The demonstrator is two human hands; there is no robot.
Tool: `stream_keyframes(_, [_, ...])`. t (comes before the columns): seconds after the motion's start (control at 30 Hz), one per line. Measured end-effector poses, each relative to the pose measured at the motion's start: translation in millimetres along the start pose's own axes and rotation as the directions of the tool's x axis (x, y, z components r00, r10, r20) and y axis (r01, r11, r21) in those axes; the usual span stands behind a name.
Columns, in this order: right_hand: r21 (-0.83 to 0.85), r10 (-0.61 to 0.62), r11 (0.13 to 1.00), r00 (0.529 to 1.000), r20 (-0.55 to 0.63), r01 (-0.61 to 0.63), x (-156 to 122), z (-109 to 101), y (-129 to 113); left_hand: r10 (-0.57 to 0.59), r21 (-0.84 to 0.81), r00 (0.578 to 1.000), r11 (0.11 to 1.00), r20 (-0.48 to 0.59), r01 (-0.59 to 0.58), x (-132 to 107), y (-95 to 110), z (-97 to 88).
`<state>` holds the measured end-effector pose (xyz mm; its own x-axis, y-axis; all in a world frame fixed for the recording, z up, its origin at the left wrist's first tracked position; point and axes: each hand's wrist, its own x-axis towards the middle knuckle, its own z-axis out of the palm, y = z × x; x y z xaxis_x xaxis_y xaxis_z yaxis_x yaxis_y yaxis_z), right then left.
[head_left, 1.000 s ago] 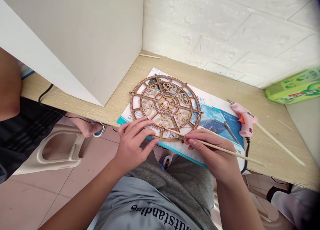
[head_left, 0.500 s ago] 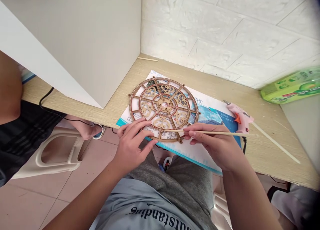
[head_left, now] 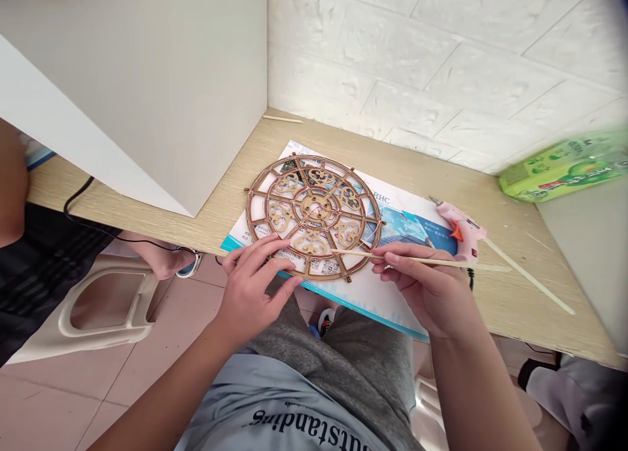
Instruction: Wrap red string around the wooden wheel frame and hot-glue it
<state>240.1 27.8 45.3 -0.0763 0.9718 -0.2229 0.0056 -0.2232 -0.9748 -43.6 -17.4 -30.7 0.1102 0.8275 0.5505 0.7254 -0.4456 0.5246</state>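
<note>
A round laser-cut wooden wheel (head_left: 314, 207) with scrollwork panels and radial spokes lies flat on a printed blue-and-white sheet (head_left: 407, 225). My left hand (head_left: 252, 294) rests on its lower left edge with the fingers spread. My right hand (head_left: 422, 287) pinches a thin wooden stick (head_left: 432, 261) between thumb and fingers, and the stick's tip lies over the wheel's lower right part. A pink hot glue gun (head_left: 458, 228) with an orange trigger sits just beyond my right hand.
A long pale rod (head_left: 530, 274) extends from the gun, and a black cord hangs off the desk (head_left: 235, 169). A short stick (head_left: 282, 119) lies by the brick-textured wall. A white panel (head_left: 132, 78) stands at left, a green package (head_left: 564, 166) at right, and a nearby person's arm (head_left: 10, 182) at far left.
My right hand has drawn away to the right of the wheel, and the stick has swung from a downward slant to nearly level. The whole scene has shifted left in view.
</note>
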Motion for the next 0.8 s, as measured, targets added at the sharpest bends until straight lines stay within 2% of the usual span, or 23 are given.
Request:
stream_keyframes(0.27, [-0.056, 0.029, 0.998, 0.998, 0.049, -0.027, -0.3, -3.2, 5.6, 0.001, 0.004, 1.000, 1.000, 0.002, -0.001, 0.2, 0.5, -0.2])
stream_keyframes(0.53, [-0.097, 0.008, 0.995, 0.997, 0.080, -0.001, 0.1, -3.5, -7.4, 0.009, 0.012, 1.000, 1.000, -0.003, -0.009, -0.4, -0.4, -0.1])
stream_keyframes(0.67, [-0.041, 0.031, 0.999, 0.999, 0.016, -0.030, 2.8, -7.1, -8.2, -0.001, 0.003, 1.000, 1.000, 0.009, 0.001, -0.4, 0.1, -0.9])
stream_keyframes(0.8, [0.028, -0.007, 1.000, 0.997, -0.071, 0.009, 3.1, -6.7, -4.4, -0.004, -0.007, 1.000, 1.000, 0.000, 0.004, -0.2, 0.4, -1.0])
